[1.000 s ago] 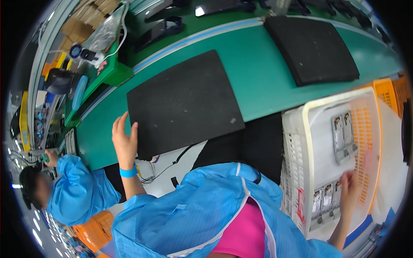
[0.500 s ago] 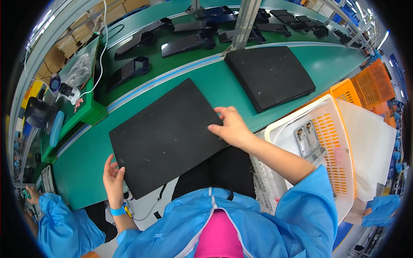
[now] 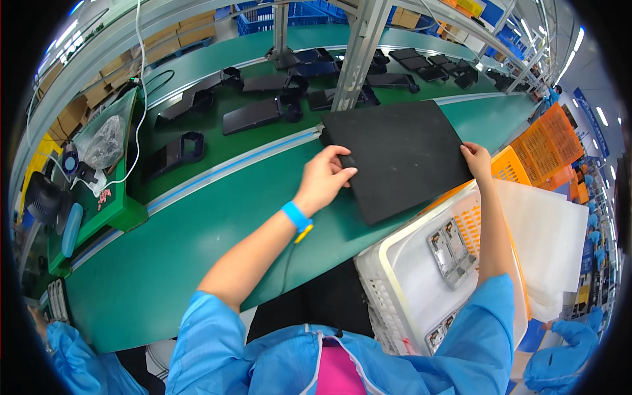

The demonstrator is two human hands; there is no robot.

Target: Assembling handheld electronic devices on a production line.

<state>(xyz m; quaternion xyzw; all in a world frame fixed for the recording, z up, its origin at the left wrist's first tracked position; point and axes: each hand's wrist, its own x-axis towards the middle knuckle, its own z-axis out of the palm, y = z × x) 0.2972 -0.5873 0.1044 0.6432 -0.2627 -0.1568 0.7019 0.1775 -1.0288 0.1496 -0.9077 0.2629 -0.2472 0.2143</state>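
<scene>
A black foam sheet [image 3: 405,158] lies at or just above the place of the black stack on the right part of the green bench. Its lower edges and whatever is under it are mostly hidden. At its left edge my left hand [image 3: 322,179], with a blue wristband, pinches the sheet between thumb and fingers. My right hand [image 3: 477,160] grips the opposite edge near the right corner. Below my right forearm stands a white basket [image 3: 388,266] holding silver metal frames [image 3: 451,250].
Dark handheld devices [image 3: 253,116] lie in rows on the belt [image 3: 217,148] beyond the bench's rail. A metal post [image 3: 359,56] rises behind the sheet. Orange baskets [image 3: 546,145] and white sheets [image 3: 546,230] are at right. A green tray [image 3: 128,214] stands left; co-workers' blue sleeves show at both sides.
Both hands have carried the black foam sheet from the bench's middle to the right, over the stack. My left arm now reaches across the bench, and the view has shifted.
</scene>
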